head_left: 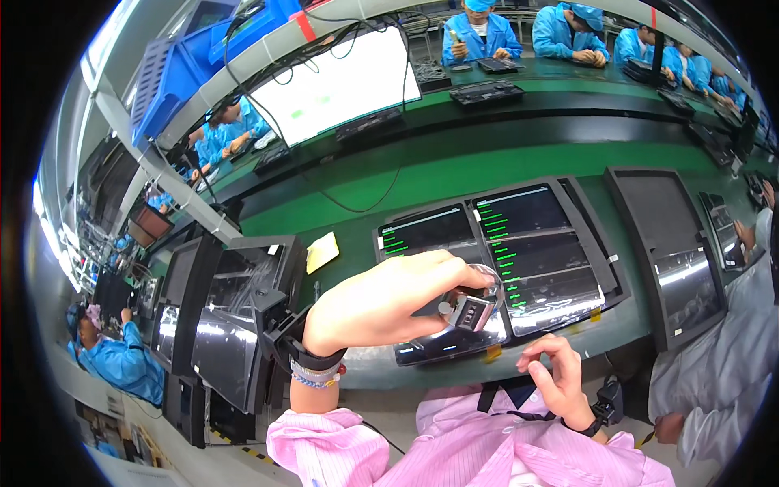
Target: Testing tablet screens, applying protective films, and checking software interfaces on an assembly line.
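Observation:
My left hand (377, 300) is wrapped around a small silver tally counter (471, 313) with a black number window and a ring. It is held over two lit black display panels lying side by side, the left panel (430, 230) and the right panel (540, 252), both showing lines of green text. My hand and the counter cover part of the left panel. Near the bench's front edge, below the right panel, my right hand (558, 377) is raised with bent fingers apart and nothing in them. The panels rest on a dark foam tray (596, 219).
A yellow note pad (322, 252) lies left of the panels. Stacked dark trays with wrapped panels (231, 345) stand at the left; another foam tray (661, 211) is at the right. Beyond are a bright monitor (337, 81) and co-workers in blue; a person's grey sleeve (714, 333) is close on the right.

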Demonstrator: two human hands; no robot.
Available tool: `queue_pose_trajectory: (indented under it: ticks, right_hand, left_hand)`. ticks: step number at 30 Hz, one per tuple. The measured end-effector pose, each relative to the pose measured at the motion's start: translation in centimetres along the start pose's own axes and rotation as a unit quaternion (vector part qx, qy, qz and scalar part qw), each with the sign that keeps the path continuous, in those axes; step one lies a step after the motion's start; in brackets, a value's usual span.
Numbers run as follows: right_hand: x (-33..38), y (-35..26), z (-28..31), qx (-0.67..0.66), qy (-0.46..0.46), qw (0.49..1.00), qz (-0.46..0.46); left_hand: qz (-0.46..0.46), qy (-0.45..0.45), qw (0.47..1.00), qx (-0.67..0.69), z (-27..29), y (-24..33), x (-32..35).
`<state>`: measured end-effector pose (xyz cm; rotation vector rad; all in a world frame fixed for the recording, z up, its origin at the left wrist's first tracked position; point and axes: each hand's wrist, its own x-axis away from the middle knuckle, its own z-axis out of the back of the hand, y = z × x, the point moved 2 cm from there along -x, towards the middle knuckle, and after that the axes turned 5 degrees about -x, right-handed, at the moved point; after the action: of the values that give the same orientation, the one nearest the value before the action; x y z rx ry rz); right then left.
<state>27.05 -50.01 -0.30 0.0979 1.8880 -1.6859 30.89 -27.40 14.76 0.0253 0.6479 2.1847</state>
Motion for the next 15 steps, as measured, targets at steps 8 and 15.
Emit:
queue_pose_trajectory:
  ticks: [8,15]
  right_hand:
    - [1.4,0.4,1.3,0.030,-0.024,0.997,-0.071]
    - [4.0,2.8,2.3,0.027,0.039,0.995,-0.093]
  left_hand:
    - [0.068,0.010,0.997,-0.018,0.8,-0.9,2.4]
    - [0.322,0.283,0.903,0.016,-1.5,-5.6,9.7]
